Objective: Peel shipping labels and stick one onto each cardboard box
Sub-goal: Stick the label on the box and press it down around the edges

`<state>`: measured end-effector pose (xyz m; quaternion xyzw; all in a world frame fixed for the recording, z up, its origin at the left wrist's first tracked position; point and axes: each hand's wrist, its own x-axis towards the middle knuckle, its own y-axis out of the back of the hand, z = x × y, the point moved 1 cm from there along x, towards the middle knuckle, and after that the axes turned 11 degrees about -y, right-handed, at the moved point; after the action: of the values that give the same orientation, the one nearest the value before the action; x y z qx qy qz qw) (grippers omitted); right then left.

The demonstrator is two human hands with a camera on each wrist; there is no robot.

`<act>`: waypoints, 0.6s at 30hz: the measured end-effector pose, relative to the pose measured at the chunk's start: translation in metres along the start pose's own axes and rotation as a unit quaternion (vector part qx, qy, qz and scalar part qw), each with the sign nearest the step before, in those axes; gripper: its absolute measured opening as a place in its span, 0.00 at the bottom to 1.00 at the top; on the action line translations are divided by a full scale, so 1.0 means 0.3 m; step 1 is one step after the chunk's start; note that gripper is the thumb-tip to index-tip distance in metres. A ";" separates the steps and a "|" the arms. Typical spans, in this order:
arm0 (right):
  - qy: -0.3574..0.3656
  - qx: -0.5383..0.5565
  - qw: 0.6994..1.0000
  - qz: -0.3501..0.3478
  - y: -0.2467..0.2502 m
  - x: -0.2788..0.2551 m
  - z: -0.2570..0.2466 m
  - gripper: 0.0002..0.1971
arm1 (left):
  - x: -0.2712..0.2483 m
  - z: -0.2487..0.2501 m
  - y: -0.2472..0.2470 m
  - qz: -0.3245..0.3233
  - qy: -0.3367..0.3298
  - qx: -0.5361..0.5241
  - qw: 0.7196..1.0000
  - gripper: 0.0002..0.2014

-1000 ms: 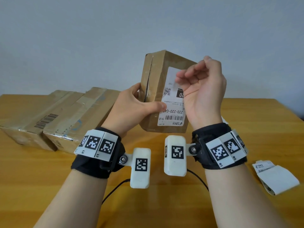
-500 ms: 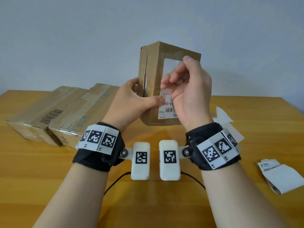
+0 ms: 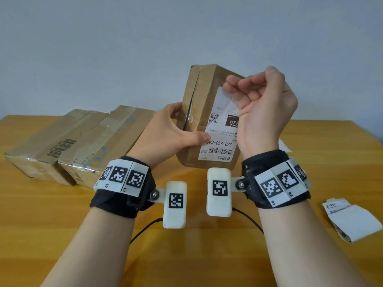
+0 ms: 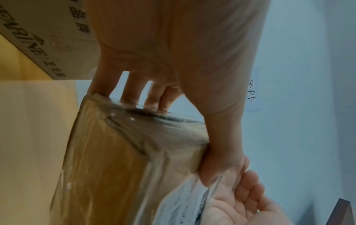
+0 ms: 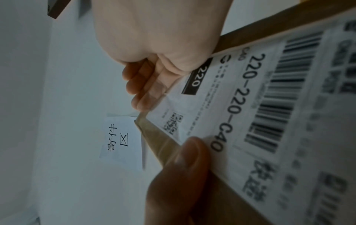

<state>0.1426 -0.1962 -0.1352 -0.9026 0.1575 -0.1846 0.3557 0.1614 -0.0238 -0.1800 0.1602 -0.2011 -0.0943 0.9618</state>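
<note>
Wooden table (image 3: 62,235) spans the view. 2 taped boxes (image 3: 68,146) lie side by side at far left. Small box (image 3: 199,100) held upright above table, w/ shipping label (image 3: 219,129) on its front. Left hand (image 3: 165,137) grips box, thumb on label edge. Right hand (image 3: 263,106), fingers curled, knuckles on label top, hides label's right part. Folded label backing (image 3: 352,220) lies at right.
</note>
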 end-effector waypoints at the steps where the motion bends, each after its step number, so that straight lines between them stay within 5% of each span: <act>1: 0.004 0.005 1.000 0.007 0.003 0.001 -0.003 0.21 | -0.001 0.002 0.001 -0.003 -0.001 0.001 1.000 0.36; 11: 0.033 0.092 0.995 0.017 0.012 0.012 -0.036 0.20 | 0.001 -0.003 -0.001 -0.002 0.002 -0.029 1.000 0.39; 18: -0.021 0.035 0.996 -0.076 -0.016 0.003 -0.019 0.25 | 0.008 -0.007 -0.008 0.041 0.024 -0.043 0.998 0.38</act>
<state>0.1416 -0.1967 -0.1278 -0.9027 0.0749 -0.1973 0.3750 0.1641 -0.0261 -0.1820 0.1128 -0.1804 -0.0592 0.9753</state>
